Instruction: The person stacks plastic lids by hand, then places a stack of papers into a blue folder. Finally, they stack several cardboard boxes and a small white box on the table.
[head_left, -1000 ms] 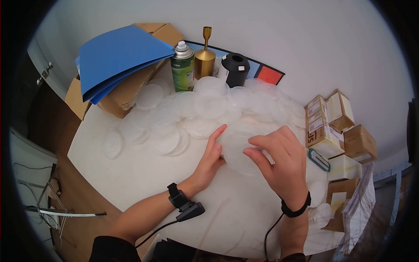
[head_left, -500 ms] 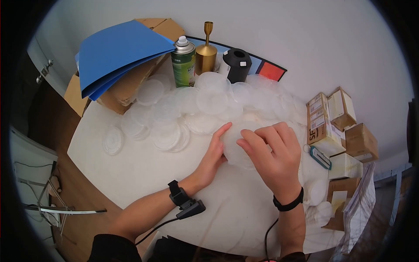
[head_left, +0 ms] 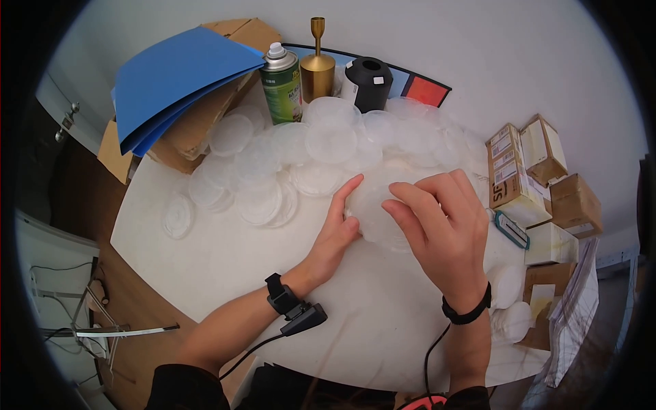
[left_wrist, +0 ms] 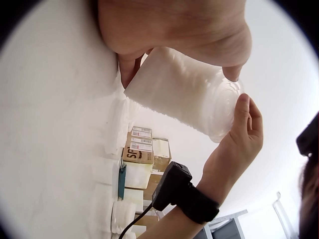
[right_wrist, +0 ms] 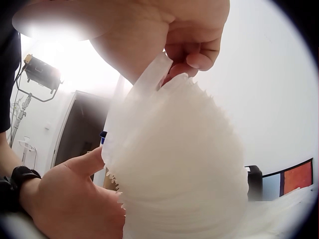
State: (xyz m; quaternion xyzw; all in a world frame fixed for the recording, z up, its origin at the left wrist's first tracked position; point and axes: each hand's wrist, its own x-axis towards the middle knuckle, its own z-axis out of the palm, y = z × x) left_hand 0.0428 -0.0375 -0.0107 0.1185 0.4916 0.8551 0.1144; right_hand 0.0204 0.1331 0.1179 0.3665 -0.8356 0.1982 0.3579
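A tall stack of thin translucent lids point(head_left: 374, 219) is held tilted between the two hands. My left hand point(head_left: 333, 240) grips its side, index finger extended along the rim; the left wrist view shows the stack point(left_wrist: 174, 92) under this hand point(left_wrist: 174, 25), with a finger at either end. At the top end, my right hand point(head_left: 447, 236) pinches the edge of the lids with thumb and fingertips, as the left wrist view also shows point(left_wrist: 237, 144). In the right wrist view the stack point(right_wrist: 179, 159) hides part of the left hand point(right_wrist: 75, 199); the right fingers point(right_wrist: 197, 57) are curled at its upper edge.
More lids point(head_left: 260, 198) lie spread across the white table point(head_left: 205, 266). Behind them stand a green spray can point(head_left: 281, 89), a gold holder point(head_left: 318, 75) and a black cylinder point(head_left: 369, 82). Blue folders point(head_left: 181, 82) rest on cardboard at left; small boxes point(head_left: 509, 178) stand at right.
The head view has shifted slightly, the back objects now higher in it. My right hand has moved a little to the right, its thumb and index still close together. The left hand keeps its grip on the stack.
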